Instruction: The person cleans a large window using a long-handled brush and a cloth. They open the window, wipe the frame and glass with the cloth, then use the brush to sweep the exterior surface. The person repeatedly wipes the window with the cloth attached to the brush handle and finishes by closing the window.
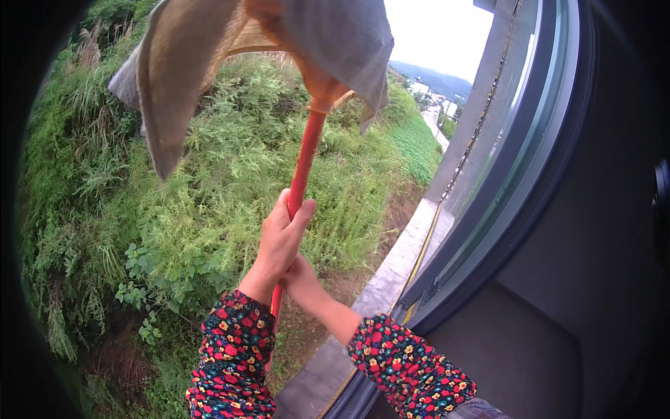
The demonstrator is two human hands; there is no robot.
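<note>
My left hand [282, 230] grips a red pole [306, 157] partway along its length. Just below it, my right hand [302, 280] is wrapped around the same pole, its fingers partly hidden behind the left wrist. The pole slants upward and ends in an orange plastic head [322, 86]. Over that head hangs a grey-beige cloth [183, 78], its corners drooping at both sides; its top runs out of view. Both forearms wear floral sleeves and reach out past a window frame.
A sliding window with glass panes and a dark metal frame [544, 178] curves along the right. Below it runs a concrete ledge [387, 283]. Outside rises a bank of green bushes [209, 209]. A dark wall [586, 293] fills the right side.
</note>
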